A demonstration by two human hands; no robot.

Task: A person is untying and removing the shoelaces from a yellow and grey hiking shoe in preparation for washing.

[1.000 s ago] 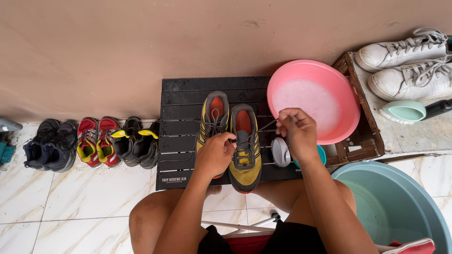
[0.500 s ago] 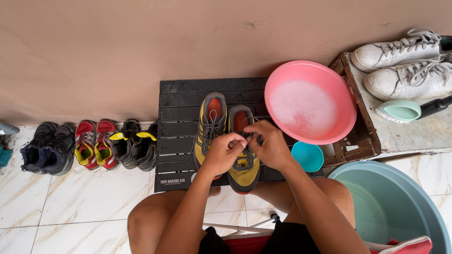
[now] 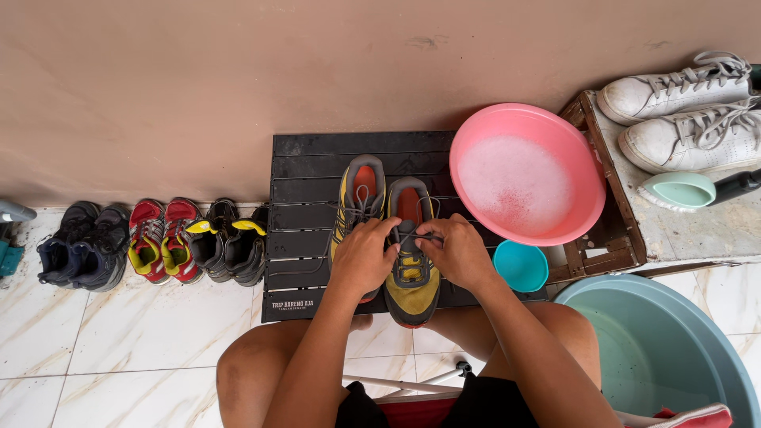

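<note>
The left hand (image 3: 363, 260) covers most of the left yellow-and-grey shoe (image 3: 358, 208); only its far heel end and orange insole show. The right hand (image 3: 457, 252) hides the middle of the right yellow-and-grey shoe (image 3: 412, 277). Both shoes stand side by side on the black slatted table (image 3: 317, 170). Each grip is closed, fingertips pinching what appears to be the dark lace (image 3: 420, 236) of the right shoe. The pink basin (image 3: 579, 158), far right, leans on a wooden crate (image 3: 602, 238) and holds soapy water. A small teal bowl (image 3: 520, 266) sits near it, contents unclear. The large teal tub (image 3: 658, 349), near right, is cut off by the frame edge.
</note>
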